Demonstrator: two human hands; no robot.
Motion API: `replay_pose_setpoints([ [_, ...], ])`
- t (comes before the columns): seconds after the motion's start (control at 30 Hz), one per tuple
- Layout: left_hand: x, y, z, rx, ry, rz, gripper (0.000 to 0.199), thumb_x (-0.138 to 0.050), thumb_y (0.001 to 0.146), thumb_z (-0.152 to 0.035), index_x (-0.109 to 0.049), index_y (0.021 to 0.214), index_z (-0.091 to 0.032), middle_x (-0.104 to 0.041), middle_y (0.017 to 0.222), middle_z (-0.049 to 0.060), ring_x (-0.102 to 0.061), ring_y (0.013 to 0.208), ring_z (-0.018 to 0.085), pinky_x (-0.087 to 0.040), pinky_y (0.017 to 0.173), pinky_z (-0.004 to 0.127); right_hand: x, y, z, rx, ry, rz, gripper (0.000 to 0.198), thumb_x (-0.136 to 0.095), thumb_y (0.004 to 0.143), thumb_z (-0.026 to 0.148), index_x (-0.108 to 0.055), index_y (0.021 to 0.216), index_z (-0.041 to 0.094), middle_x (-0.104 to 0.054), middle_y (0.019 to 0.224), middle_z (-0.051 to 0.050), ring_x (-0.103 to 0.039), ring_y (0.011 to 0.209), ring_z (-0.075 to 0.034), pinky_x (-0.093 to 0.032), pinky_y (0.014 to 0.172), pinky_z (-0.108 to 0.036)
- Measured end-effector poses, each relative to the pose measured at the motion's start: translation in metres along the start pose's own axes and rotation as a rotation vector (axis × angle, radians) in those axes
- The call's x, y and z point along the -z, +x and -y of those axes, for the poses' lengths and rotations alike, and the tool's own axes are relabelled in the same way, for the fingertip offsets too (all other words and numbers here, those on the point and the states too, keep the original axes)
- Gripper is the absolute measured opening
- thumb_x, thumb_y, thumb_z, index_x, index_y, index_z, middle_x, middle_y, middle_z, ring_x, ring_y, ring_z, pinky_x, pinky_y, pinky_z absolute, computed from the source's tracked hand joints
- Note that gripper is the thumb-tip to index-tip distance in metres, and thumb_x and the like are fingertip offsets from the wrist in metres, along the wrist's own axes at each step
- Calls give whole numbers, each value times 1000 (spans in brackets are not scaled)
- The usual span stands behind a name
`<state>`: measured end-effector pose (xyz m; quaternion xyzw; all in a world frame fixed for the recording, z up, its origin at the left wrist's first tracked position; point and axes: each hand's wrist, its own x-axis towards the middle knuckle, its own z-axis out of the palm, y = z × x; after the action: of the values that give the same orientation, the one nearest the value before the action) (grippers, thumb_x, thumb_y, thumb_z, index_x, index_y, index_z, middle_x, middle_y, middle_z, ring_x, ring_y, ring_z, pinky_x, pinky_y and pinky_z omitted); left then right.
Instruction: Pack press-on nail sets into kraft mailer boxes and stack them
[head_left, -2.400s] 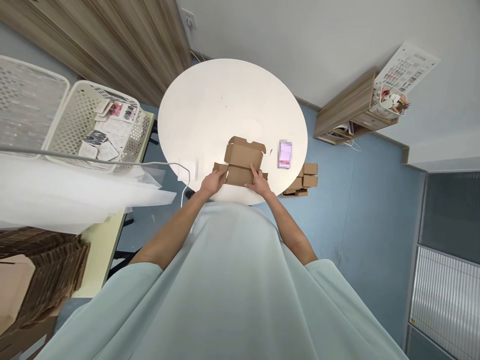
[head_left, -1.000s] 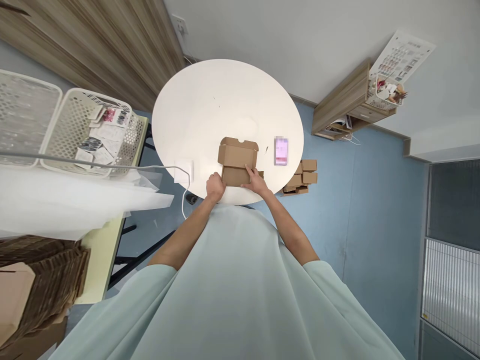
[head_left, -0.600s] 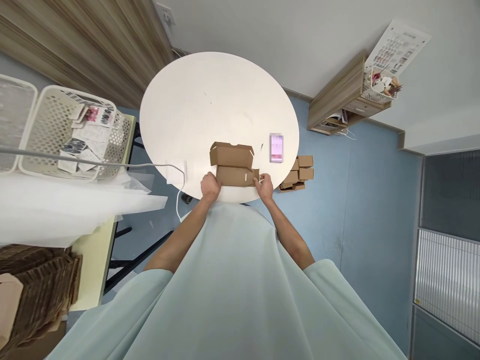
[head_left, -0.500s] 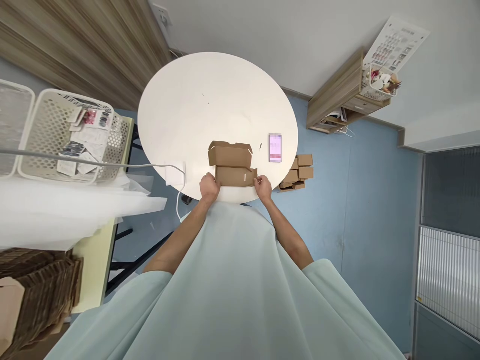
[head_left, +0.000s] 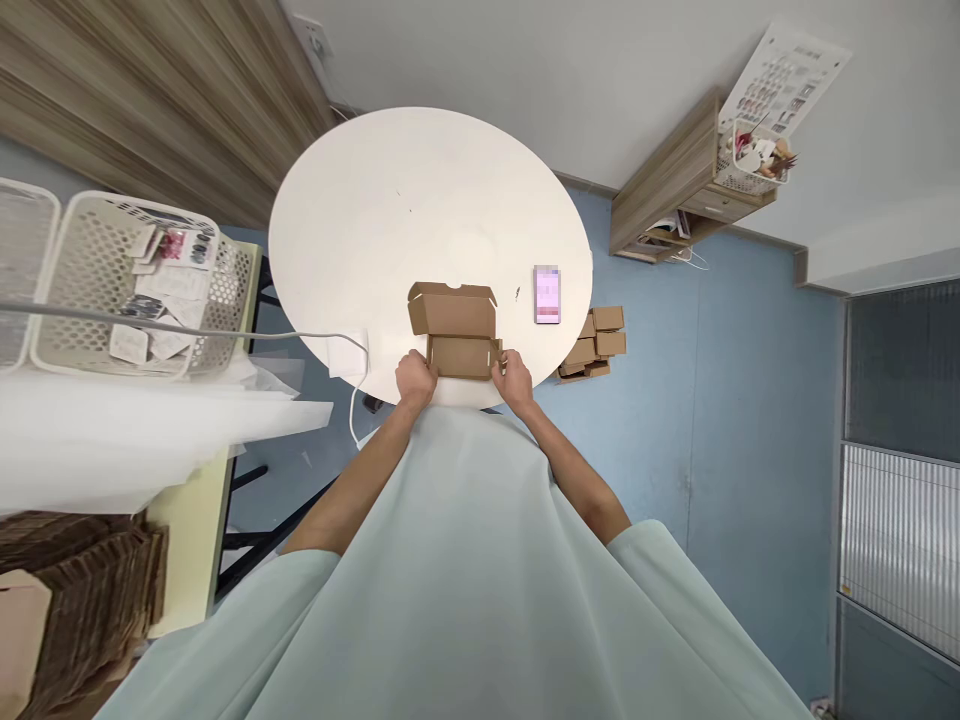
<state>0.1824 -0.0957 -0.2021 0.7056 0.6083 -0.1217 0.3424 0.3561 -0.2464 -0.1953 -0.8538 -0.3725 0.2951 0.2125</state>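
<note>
A small brown cardboard box (head_left: 460, 357) lies on the white round table (head_left: 390, 220) in front of me, its lid (head_left: 454, 308) tilted open on the far side. My left hand (head_left: 416, 378) is closed on the box's left near corner, the fingertips partly hidden behind the wall. At the right end, my right hand (head_left: 514, 381) pinches the upright side wall. The inside of the box shows bare cardboard. To the right of the box lies a phone (head_left: 547, 294) with a lit, blurred screen.
A cable (head_left: 315, 333) crosses from the left over a white square item (head_left: 347, 355) at the table's left edge. Several folded boxes (head_left: 598, 342) are stacked beyond the right edge. Baskets (head_left: 82, 290), white sheets (head_left: 150, 430) and flat cardboard (head_left: 97, 610) are on the left.
My right hand has moved left, and the box's right end flap has gone from lying outward to standing up at the end. The left hand keeps its place on the left corner.
</note>
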Motion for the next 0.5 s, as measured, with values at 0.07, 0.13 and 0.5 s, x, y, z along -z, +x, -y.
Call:
replay_pose_setpoints([
  [0.07,-1,-2,-2,1,11,-2,22,-62,91,-15,-64,113,-17,-73,122,21,-70,117,38,-55,100,47,-5,-2,2,51,12,4,7,-50,107,28,-53,112,25,-65,121,-7,-71,96,-20,-52,78,-31],
  [0.13,-2,-4,-4,1,16,-14,21,-62,91,-14,-64,111,-18,-73,121,20,-71,115,38,-55,98,47,-9,-3,4,88,4,14,8,-52,108,31,-55,112,25,-63,125,-8,-70,95,-19,-51,75,-30],
  [0.5,-5,-9,2,-2,-7,-35,20,-62,91,-16,-63,111,-19,-74,117,19,-71,114,38,-56,98,47,-8,16,8,36,126,63,18,-54,112,36,-64,103,23,-65,124,-6,-71,93,-16,-55,89,-31],
])
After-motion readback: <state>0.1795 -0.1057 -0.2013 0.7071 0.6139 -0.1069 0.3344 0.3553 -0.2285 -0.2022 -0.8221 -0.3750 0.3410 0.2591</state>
